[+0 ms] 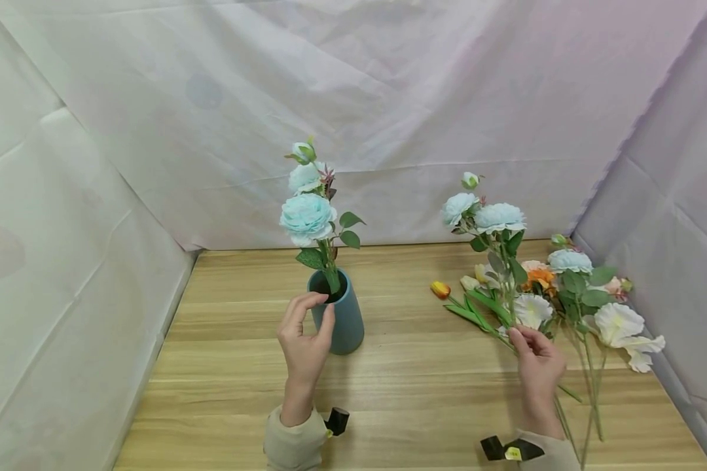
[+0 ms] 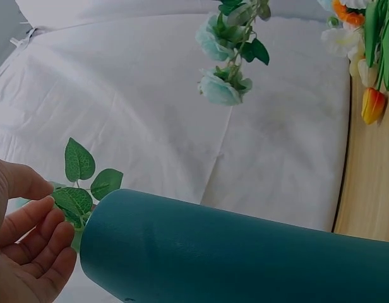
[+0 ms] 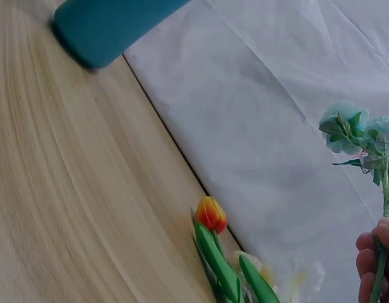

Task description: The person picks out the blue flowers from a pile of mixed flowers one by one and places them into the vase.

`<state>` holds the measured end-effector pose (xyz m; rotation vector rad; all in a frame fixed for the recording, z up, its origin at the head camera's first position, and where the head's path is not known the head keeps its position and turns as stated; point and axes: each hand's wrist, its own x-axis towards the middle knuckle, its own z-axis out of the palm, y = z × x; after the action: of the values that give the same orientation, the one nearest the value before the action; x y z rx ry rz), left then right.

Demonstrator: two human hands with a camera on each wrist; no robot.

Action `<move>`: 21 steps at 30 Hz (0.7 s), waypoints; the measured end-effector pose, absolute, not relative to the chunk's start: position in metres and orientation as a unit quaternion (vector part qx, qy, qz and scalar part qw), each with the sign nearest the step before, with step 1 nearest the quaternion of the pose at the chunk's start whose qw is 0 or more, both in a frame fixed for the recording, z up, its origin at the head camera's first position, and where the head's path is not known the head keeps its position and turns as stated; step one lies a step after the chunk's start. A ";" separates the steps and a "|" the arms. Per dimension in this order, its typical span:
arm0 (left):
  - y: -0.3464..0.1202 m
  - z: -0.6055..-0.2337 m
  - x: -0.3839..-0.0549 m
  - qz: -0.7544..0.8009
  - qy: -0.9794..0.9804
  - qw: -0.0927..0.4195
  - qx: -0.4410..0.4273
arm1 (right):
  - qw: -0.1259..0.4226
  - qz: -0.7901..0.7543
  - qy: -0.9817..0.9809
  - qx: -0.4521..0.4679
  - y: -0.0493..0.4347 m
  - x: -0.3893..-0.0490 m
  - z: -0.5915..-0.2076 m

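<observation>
A blue-green vase (image 1: 343, 320) stands upright on the table, with a light blue artificial peony stem (image 1: 308, 219) in its mouth. Just in front of the vase's rim is my left hand (image 1: 305, 340), its thumb and fingers bent toward each other and holding nothing. In the left wrist view its fingertips overlap the green leaves (image 2: 74, 201) beside the vase mouth. My right hand (image 1: 541, 366) pinches the stem of a second light blue peony (image 1: 499, 218) between thumb and fingers, keeping it upright, blooms at the top. The right wrist view shows that green stem (image 3: 379, 268) running through the fingers.
On the table's right side lies a pile of artificial flowers: an orange-yellow tulip (image 1: 440, 290), an orange bloom (image 1: 539, 278), white blooms (image 1: 618, 325) and another light blue peony (image 1: 570, 260). White cloth walls (image 1: 389, 98) enclose the wooden table (image 1: 412, 392) at back and sides.
</observation>
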<state>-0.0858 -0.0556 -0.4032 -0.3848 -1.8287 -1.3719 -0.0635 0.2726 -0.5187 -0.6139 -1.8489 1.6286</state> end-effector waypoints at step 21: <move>-0.053 -0.406 -0.086 -0.546 -0.722 0.396 -0.151 | 0.316 0.725 -0.595 -0.145 0.233 -0.070 -0.499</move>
<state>-0.0856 -0.0535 -0.4063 -0.3839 -1.8308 -1.3849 -0.0695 0.2334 -0.4988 -0.3826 -1.5670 1.9090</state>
